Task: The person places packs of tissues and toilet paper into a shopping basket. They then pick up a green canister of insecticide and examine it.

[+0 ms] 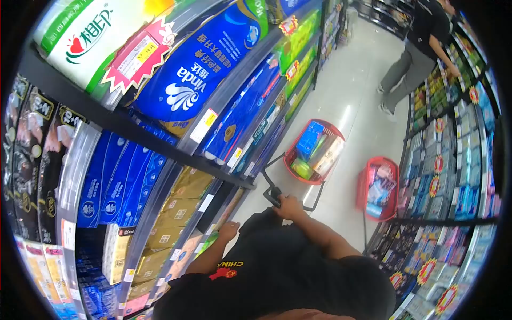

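My right hand [290, 207] is closed around the black handle [272, 197] of a red shopping basket [288, 168] on the floor ahead. Inside that basket lie a blue pack [310, 140], a green pack [302, 169] and a whitish pack [329, 156]. My left hand [229, 231] hangs low beside the shelf on the left, its fingers loosely curled with nothing visible in them.
On the left, shelves hold blue Vinda tissue packs [194, 69], a white-and-green pack [85, 40] and gold packs [162, 237]. A second red basket [362, 184] stands by the right-hand shelves [437, 160]. Farther up the aisle, a person [413, 61] reaches toward those shelves.
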Demonstrator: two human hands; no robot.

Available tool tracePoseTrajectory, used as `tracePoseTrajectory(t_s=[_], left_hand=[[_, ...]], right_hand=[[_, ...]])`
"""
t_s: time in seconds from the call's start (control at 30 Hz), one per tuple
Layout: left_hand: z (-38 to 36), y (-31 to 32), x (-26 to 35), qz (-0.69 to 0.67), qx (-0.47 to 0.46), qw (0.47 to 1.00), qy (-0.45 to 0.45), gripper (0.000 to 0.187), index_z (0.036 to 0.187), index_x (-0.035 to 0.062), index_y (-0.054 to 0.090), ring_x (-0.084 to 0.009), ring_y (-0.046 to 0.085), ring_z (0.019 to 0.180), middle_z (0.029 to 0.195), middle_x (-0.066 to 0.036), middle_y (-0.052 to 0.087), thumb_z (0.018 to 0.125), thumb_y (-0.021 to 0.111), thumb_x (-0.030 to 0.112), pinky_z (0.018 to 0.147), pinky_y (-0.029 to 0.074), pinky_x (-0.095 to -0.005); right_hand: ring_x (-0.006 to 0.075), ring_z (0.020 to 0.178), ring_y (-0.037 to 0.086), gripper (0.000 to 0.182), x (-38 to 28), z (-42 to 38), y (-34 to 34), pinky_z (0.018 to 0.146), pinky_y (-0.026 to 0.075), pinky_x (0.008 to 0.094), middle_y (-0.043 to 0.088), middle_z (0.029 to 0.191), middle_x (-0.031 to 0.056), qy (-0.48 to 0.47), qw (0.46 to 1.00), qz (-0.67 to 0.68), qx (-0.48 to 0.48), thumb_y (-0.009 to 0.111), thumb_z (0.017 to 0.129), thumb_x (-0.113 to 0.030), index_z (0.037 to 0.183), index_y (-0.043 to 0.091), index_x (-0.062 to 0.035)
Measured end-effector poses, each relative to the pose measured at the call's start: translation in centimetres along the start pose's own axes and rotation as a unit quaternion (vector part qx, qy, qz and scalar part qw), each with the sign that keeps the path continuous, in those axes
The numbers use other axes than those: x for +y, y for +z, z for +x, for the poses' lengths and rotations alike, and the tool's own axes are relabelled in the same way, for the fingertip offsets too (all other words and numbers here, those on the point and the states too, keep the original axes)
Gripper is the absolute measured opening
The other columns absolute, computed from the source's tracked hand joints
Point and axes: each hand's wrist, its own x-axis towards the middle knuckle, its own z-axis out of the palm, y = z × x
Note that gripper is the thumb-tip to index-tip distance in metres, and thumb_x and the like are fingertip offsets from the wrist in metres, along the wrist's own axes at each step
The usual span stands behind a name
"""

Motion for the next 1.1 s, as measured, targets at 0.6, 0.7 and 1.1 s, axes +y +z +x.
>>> tracePoseTrajectory(t_s=[0.6,0.7,1.1], left_hand=[[18.7,-7.4,13.0,-0.263,0.108,0.958,-0.036,0.045,0.106,0.006,0.07,-0.0356,0.065,0.104,0.105,-0.02,0.069,0.088,0.06,0.046,0.09,0.049,-0.0444],[17.2,-6.6,11.0,-0.219,0.122,0.966,-0.068,0.047,0.106,0.0055,0.07,-0.0374,0.064,0.105,0.106,-0.022,0.068,0.088,0.056,0.047,0.091,0.048,-0.0455],[14.2,-2.2,17.4,-0.466,0.109,0.813,-0.333,0.025,0.087,0.009,0.059,-0.0174,0.056,0.055,0.072,-0.004,0.06,0.09,0.059,0.034,0.049,0.045,-0.0352]], right_hand=[[0.043,0.117,0.055,0.071,9.3,13.1,-14.1,0.101,0.046,0.0466,0.049,0.13,0.0273,0.054,0.997,-0.017,-0.045,0.07,0.081,-0.047,0.139,0.043,-0.0176],[0.0427,0.116,0.056,0.075,10.3,14.9,-15.7,0.098,0.047,0.0465,0.05,0.127,0.0282,0.039,0.998,-0.016,-0.048,0.071,0.078,-0.049,0.14,0.043,-0.0172],[0.0462,0.111,0.057,0.071,19.8,25.1,-22.6,0.094,0.048,0.0496,0.053,0.119,0.03,-0.073,0.995,0.026,-0.059,0.071,0.078,-0.054,0.13,0.049,-0.0115]])
